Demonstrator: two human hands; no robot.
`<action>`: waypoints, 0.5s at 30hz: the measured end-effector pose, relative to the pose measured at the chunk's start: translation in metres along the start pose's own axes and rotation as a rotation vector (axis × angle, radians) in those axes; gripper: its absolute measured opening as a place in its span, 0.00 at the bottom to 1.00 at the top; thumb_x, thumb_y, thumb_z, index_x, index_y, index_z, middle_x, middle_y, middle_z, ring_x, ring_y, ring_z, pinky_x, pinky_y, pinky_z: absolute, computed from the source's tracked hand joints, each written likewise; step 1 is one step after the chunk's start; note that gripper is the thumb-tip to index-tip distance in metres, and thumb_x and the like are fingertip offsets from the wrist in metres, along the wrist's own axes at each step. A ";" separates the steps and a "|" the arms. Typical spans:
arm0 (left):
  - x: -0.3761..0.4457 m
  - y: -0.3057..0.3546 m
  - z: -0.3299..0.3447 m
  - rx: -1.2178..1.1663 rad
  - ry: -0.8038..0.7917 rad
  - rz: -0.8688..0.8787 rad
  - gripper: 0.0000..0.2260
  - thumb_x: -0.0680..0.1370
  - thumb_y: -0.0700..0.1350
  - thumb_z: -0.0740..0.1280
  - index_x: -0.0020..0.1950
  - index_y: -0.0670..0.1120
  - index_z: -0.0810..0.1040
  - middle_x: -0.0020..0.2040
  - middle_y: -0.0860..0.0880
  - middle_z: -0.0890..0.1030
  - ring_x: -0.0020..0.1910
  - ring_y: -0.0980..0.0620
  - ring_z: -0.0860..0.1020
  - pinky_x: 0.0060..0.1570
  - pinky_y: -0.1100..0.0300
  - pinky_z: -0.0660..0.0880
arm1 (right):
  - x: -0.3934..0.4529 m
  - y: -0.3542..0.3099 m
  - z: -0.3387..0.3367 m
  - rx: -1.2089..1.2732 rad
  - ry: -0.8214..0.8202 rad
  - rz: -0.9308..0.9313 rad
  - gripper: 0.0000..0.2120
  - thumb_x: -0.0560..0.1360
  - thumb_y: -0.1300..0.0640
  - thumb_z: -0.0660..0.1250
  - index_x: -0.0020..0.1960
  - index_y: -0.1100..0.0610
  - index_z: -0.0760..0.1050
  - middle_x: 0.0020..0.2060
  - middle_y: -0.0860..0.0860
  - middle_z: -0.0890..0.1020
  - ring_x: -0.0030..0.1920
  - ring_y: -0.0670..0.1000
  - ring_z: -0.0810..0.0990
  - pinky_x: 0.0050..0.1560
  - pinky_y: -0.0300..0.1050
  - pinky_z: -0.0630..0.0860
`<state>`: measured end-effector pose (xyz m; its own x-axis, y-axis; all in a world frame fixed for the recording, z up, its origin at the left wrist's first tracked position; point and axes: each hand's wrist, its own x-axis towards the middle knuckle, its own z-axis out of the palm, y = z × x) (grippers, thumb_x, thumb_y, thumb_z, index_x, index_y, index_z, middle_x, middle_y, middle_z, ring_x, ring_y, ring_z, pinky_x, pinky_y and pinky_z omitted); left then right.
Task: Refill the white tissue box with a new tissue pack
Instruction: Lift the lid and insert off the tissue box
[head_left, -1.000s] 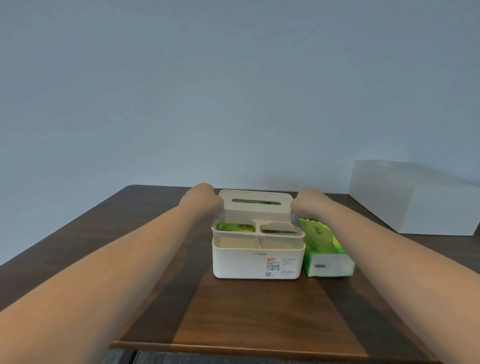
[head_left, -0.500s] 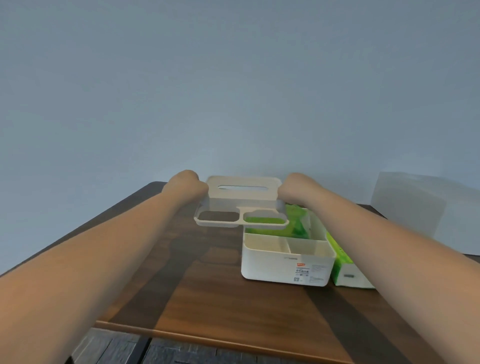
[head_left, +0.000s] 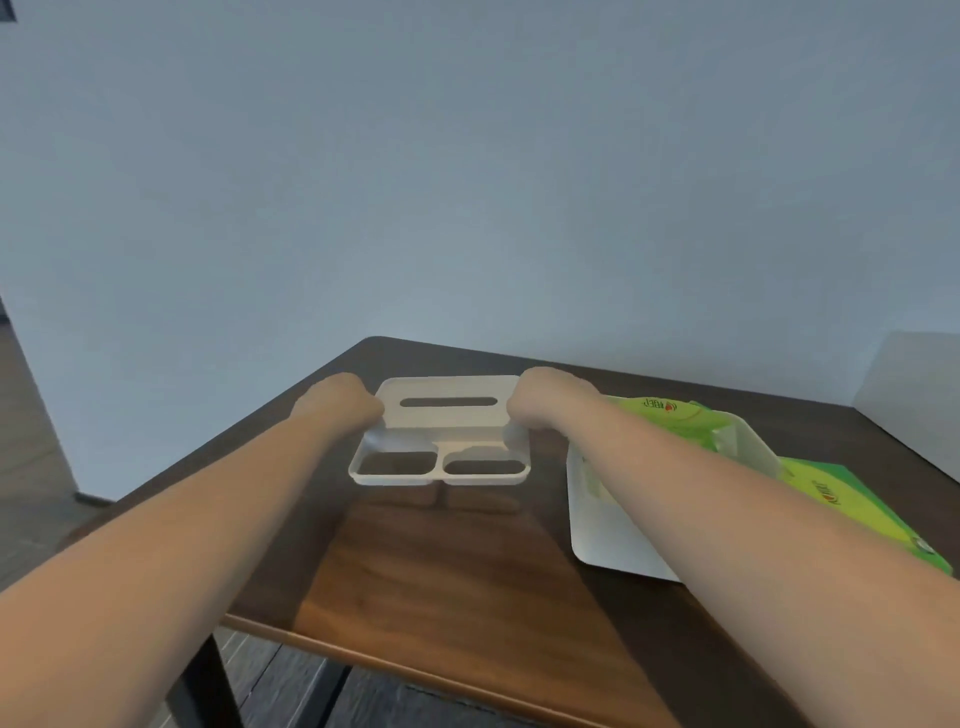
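On the dark brown wooden table (head_left: 457, 582), the open white plastic tissue box base (head_left: 618, 540) sits at about four o'clock, partly hidden behind the right forearm, with a green tissue pack (head_left: 670, 418) inside it and a second green tissue pack (head_left: 852, 499) just beside it at three o'clock. Farther out, toward twelve o'clock, the left hand (head_left: 337, 402) and right hand (head_left: 545, 397) are clamped on opposite ends of the white plastic slotted lid (head_left: 441, 434), apart from the base; whether it touches the table is unclear.

Printed lettering is present on two items at the right of the frame. The green tissue pack inside the box (head_left: 670, 415) carries red characters, inverted, not reliably legible. The second green tissue pack (head_left: 841, 493) carries similar red lettering, also unreadable. No other markings seen.
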<state>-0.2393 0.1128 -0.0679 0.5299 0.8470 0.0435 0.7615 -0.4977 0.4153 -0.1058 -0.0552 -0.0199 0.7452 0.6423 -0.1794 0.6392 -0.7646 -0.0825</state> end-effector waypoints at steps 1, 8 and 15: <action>0.002 -0.003 0.005 0.007 -0.005 -0.010 0.04 0.73 0.40 0.62 0.37 0.45 0.71 0.36 0.48 0.73 0.35 0.49 0.71 0.35 0.59 0.68 | 0.004 -0.004 0.004 -0.026 0.003 0.006 0.07 0.75 0.54 0.65 0.49 0.56 0.70 0.42 0.52 0.74 0.47 0.58 0.74 0.47 0.47 0.70; 0.015 -0.019 0.028 0.020 -0.018 -0.052 0.06 0.74 0.39 0.59 0.37 0.44 0.70 0.35 0.47 0.71 0.32 0.51 0.68 0.32 0.61 0.65 | 0.029 -0.016 0.032 -0.113 -0.090 -0.032 0.08 0.75 0.56 0.63 0.42 0.60 0.69 0.35 0.53 0.70 0.46 0.58 0.73 0.47 0.49 0.71; 0.021 -0.023 0.033 0.038 0.002 -0.029 0.04 0.75 0.39 0.59 0.40 0.43 0.71 0.34 0.48 0.71 0.33 0.50 0.68 0.31 0.61 0.63 | 0.033 -0.017 0.039 -0.159 -0.142 -0.053 0.09 0.74 0.60 0.65 0.38 0.62 0.69 0.35 0.55 0.70 0.47 0.59 0.73 0.54 0.50 0.74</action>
<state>-0.2332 0.1363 -0.1065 0.5067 0.8615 0.0332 0.7903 -0.4795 0.3816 -0.0991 -0.0230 -0.0628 0.6827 0.6586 -0.3166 0.7070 -0.7048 0.0585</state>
